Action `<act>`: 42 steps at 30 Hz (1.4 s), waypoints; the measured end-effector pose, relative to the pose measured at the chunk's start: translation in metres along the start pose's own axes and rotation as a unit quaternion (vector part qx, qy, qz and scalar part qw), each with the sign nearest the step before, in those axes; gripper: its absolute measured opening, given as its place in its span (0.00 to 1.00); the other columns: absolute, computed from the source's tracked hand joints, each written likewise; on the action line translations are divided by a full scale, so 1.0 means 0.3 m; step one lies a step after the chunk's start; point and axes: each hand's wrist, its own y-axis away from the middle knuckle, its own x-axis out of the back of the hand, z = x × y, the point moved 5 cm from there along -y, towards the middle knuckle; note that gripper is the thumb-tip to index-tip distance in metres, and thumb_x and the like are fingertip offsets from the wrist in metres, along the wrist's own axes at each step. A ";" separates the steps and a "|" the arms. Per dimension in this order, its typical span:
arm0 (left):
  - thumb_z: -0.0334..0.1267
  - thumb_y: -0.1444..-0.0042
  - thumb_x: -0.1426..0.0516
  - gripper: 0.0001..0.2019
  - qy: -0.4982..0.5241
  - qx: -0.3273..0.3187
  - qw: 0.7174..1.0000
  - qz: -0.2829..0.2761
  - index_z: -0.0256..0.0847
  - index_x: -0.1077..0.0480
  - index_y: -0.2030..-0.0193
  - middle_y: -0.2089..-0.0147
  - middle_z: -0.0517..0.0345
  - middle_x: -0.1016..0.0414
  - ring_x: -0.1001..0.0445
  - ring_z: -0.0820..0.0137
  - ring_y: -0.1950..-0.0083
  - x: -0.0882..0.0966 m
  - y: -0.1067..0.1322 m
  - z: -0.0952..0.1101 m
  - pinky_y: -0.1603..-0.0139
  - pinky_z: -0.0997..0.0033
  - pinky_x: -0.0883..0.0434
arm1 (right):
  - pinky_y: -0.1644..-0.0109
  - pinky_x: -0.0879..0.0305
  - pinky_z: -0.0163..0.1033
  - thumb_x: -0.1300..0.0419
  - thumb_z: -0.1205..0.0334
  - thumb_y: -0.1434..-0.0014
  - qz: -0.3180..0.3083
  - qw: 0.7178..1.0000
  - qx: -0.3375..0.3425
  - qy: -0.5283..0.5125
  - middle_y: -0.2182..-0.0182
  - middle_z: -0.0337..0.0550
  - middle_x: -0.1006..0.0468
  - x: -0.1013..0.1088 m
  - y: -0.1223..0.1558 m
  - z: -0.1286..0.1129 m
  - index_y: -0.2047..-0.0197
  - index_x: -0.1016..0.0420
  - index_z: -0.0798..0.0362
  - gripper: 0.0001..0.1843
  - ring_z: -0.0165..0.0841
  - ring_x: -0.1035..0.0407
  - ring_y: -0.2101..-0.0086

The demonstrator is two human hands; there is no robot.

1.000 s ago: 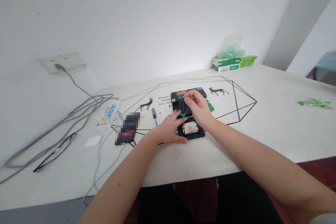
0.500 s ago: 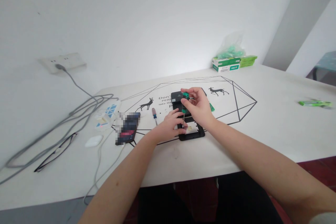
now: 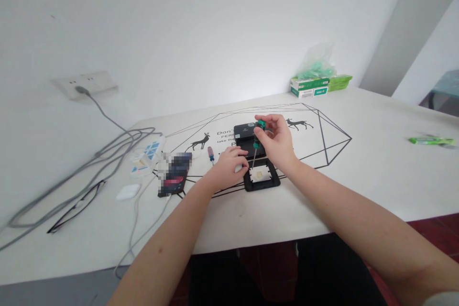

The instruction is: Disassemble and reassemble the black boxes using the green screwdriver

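Observation:
My right hand (image 3: 276, 141) grips a green and black screwdriver (image 3: 259, 135) by its handle. Its shaft slants down to the upper left corner of a white plate (image 3: 261, 174) with a small yellowish square. That plate sits inside a black square frame (image 3: 263, 187) lying on the table. At the frame's left edge is my left hand (image 3: 231, 167), its fingers curled in; whatever they pinch, if anything, is hidden. Behind the frame lie black device parts (image 3: 247, 130), partly covered by my hands. A second screwdriver (image 3: 211, 154) with a reddish and blue handle rests left of my left hand.
On the left are a phone (image 3: 175, 174), a white case (image 3: 128, 191), glasses (image 3: 76, 206), a power strip (image 3: 150, 153) and grey cable loops (image 3: 89, 165). Green and white boxes (image 3: 310, 85) stand by the wall under a plastic bag (image 3: 317, 64). A green packet (image 3: 430, 141) lies far right.
My right hand has shifted slightly right with the screwdriver, whose handle now leans right. My left fingers have drawn back left from over the plate and curled, uncovering more of it.

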 end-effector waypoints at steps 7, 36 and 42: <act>0.37 0.33 0.45 0.19 -0.138 0.237 0.957 0.098 0.44 0.23 0.39 0.30 0.41 0.28 0.40 0.41 0.25 0.056 0.013 -0.151 0.29 0.29 0.39 | 0.58 0.26 0.43 0.33 0.54 0.39 0.006 1.000 -0.012 0.029 0.45 0.47 0.19 0.004 -0.003 0.003 0.52 0.31 0.45 0.16 0.37 0.26 0.53; 0.66 0.45 0.32 0.48 0.051 0.079 0.980 -0.176 0.48 0.37 0.22 0.14 0.46 0.67 0.67 0.40 0.15 -0.052 0.029 0.018 0.18 0.37 0.54 | 0.54 0.27 0.46 0.37 0.61 0.43 0.003 0.990 0.031 0.141 0.52 0.45 0.13 0.020 -0.017 0.000 0.55 0.28 0.46 0.11 0.39 0.20 0.53; 0.66 0.42 0.34 0.48 0.055 0.056 0.982 -0.173 0.50 0.41 0.20 0.14 0.47 0.72 0.69 0.40 0.15 -0.067 0.026 0.016 0.19 0.35 0.56 | 0.52 0.26 0.48 0.37 0.61 0.43 -0.018 0.990 0.046 0.134 0.52 0.44 0.13 0.000 0.000 -0.006 0.55 0.27 0.46 0.11 0.40 0.20 0.52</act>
